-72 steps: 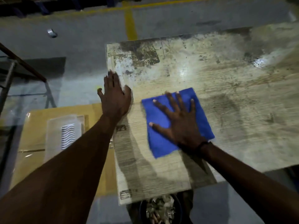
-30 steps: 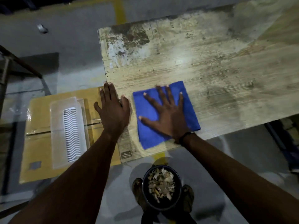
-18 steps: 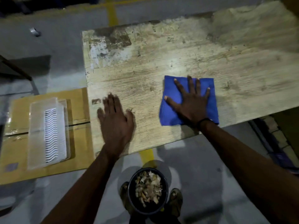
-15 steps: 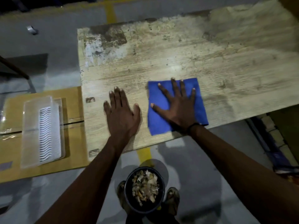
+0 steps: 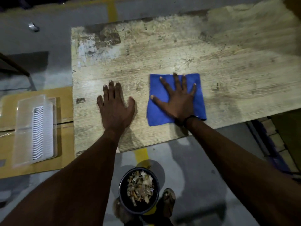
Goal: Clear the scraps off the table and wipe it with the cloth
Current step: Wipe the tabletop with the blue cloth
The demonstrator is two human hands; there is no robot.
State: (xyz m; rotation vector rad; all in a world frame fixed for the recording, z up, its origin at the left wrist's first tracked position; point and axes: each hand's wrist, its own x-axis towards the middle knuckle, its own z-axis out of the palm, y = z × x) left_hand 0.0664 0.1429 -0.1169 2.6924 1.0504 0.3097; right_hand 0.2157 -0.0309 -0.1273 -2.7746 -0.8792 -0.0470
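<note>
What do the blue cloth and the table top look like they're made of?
Cloth: soft, matte, fuzzy fabric, probably microfibre, lying limp and flat under the right hand. Table: wood-grain laminate or veneer by its printed streaks, worn through in dark and whitish patches.

The scene is dim, with dark corners and a murky floor. Light falls from above and ahead, leaving a pale sheen on the surface (image 5: 162, 51) just beyond the left hand (image 5: 115, 106). Both hands throw soft shadows back toward the wrists, and a round shadow lies on the floor beside the bowl (image 5: 138, 190). The cloth (image 5: 164, 111) under the right hand (image 5: 177, 100) looks slightly smeared. Straight edges bow near the frame's borders.
</note>
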